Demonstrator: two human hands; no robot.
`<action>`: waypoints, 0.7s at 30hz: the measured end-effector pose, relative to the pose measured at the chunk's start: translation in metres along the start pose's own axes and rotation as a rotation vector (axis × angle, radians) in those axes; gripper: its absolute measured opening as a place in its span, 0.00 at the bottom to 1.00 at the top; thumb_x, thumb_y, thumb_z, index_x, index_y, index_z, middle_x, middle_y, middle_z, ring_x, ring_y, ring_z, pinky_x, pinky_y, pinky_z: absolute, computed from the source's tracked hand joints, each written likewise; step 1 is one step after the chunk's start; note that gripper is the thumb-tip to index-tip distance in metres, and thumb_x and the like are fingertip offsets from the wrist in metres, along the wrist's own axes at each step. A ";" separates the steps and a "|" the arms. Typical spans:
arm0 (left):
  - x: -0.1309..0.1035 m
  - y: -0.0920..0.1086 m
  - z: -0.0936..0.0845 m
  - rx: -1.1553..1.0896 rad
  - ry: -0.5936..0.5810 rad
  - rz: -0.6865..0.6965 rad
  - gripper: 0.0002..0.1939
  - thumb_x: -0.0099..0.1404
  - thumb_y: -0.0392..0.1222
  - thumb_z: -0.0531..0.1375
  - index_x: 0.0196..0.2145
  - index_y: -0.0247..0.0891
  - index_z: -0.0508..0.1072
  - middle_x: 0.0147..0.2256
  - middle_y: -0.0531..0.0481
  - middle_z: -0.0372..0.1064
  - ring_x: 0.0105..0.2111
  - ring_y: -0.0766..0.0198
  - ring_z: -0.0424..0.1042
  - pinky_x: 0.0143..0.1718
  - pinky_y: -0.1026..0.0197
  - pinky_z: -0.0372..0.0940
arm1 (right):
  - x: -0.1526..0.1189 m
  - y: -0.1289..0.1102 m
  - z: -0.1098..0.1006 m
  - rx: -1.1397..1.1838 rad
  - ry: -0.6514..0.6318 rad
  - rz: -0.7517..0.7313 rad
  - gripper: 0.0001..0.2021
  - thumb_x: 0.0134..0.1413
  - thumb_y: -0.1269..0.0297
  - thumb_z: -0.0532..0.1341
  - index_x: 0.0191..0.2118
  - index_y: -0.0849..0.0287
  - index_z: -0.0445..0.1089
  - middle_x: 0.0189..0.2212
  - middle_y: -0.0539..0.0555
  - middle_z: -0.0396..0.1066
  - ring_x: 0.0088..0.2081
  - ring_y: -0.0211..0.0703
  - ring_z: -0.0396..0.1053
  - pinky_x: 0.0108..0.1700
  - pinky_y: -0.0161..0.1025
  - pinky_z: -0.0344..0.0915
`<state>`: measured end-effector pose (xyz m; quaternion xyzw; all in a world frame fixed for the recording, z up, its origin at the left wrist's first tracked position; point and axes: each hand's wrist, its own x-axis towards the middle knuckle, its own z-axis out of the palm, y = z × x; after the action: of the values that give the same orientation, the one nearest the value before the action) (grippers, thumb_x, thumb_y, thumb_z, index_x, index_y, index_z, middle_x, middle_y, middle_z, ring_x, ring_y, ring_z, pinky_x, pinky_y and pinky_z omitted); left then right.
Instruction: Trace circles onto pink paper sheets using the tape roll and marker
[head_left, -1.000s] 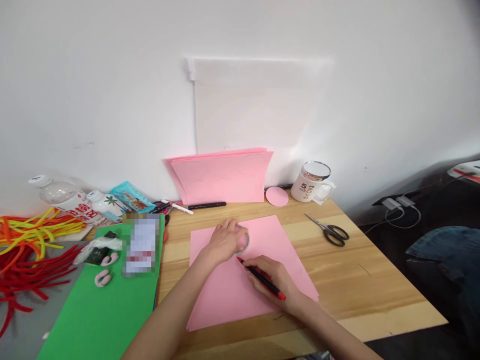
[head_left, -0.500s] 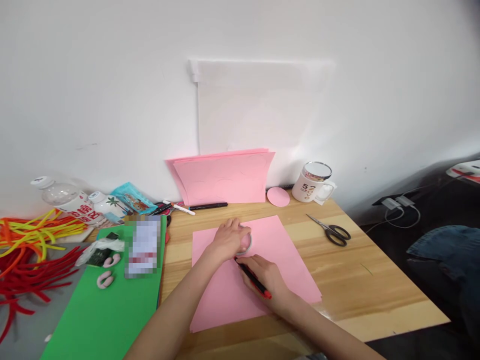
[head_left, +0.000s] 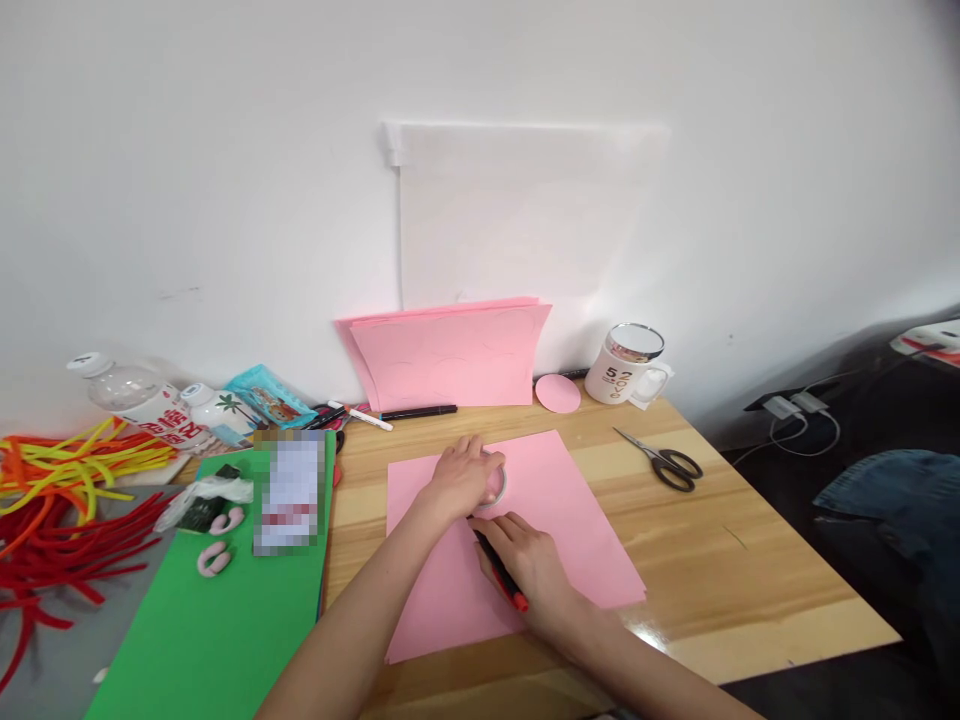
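My left hand (head_left: 469, 475) lies over a thin round ring (head_left: 505, 485), holding it down on a pink sheet of paper (head_left: 442, 610). The ring's left side is hidden under the fingers, and pink paper shows through its middle. Close below it, my right hand (head_left: 529, 560) grips a black marker (head_left: 499, 565) with a red end. The marker slants, its tip pointing toward the ring's lower left edge; whether the tip touches the paper cannot be made out.
Scissors (head_left: 667, 465) lie right of the paper, with a mug (head_left: 626, 365) behind. A pink paper circle (head_left: 558, 393) and upright pink sheets (head_left: 450, 360) stand by the wall. Left are green paper (head_left: 217, 630), a phone-like blurred object (head_left: 291, 490), bottles (head_left: 146, 400) and red strips (head_left: 67, 550).
The red end of the marker has swung slightly left and down as my right hand turned. My left hand stays on the ring. The whole view has shifted a little.
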<state>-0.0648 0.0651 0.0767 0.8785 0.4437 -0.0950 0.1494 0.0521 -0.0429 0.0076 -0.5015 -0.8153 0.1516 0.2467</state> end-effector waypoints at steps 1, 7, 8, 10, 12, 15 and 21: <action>0.000 0.000 0.000 0.001 0.000 -0.002 0.18 0.57 0.37 0.60 0.46 0.44 0.69 0.49 0.44 0.62 0.52 0.53 0.60 0.49 0.55 0.59 | -0.004 0.001 -0.005 0.040 0.001 0.010 0.20 0.48 0.77 0.58 0.49 0.58 0.69 0.37 0.57 0.74 0.37 0.48 0.71 0.35 0.40 0.67; -0.002 0.005 0.000 0.024 -0.003 -0.025 0.17 0.57 0.34 0.57 0.46 0.42 0.68 0.49 0.43 0.61 0.51 0.51 0.61 0.48 0.53 0.60 | -0.015 0.020 -0.038 0.459 0.050 0.178 0.12 0.59 0.66 0.56 0.45 0.56 0.73 0.36 0.56 0.76 0.35 0.45 0.74 0.38 0.40 0.71; -0.003 0.007 0.000 0.034 -0.005 -0.032 0.18 0.57 0.32 0.56 0.46 0.42 0.68 0.49 0.42 0.61 0.51 0.51 0.61 0.47 0.53 0.60 | -0.013 0.027 -0.044 0.532 0.086 0.230 0.11 0.59 0.62 0.57 0.43 0.56 0.73 0.37 0.56 0.76 0.37 0.45 0.74 0.39 0.41 0.71; -0.005 0.012 -0.001 0.054 -0.008 -0.049 0.21 0.55 0.28 0.55 0.46 0.40 0.67 0.49 0.41 0.61 0.50 0.50 0.62 0.45 0.53 0.61 | -0.005 0.042 -0.054 0.629 0.210 0.342 0.12 0.55 0.55 0.60 0.37 0.57 0.74 0.35 0.56 0.77 0.36 0.47 0.75 0.37 0.41 0.73; -0.006 0.019 -0.001 0.073 -0.008 -0.069 0.23 0.53 0.25 0.55 0.47 0.39 0.67 0.48 0.40 0.61 0.49 0.51 0.62 0.44 0.53 0.62 | 0.008 0.057 -0.063 0.708 0.316 0.460 0.17 0.51 0.48 0.62 0.33 0.59 0.74 0.32 0.57 0.76 0.31 0.47 0.74 0.33 0.43 0.74; -0.004 0.032 0.001 0.093 -0.003 -0.115 0.24 0.52 0.24 0.56 0.48 0.35 0.66 0.47 0.37 0.62 0.48 0.49 0.63 0.43 0.53 0.63 | 0.032 0.073 -0.072 0.829 0.409 0.520 0.22 0.45 0.43 0.65 0.33 0.61 0.72 0.29 0.56 0.74 0.31 0.48 0.74 0.38 0.48 0.75; 0.003 0.050 0.008 0.104 0.008 -0.234 0.24 0.54 0.28 0.57 0.51 0.31 0.66 0.47 0.32 0.62 0.47 0.41 0.62 0.37 0.48 0.65 | 0.090 0.066 -0.073 0.890 0.351 0.407 0.21 0.45 0.51 0.67 0.41 0.61 0.66 0.30 0.54 0.73 0.32 0.46 0.75 0.40 0.49 0.74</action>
<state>-0.0224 0.0365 0.0770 0.8277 0.5382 -0.1313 0.0898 0.1079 0.0667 0.0581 -0.5143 -0.5044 0.4420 0.5346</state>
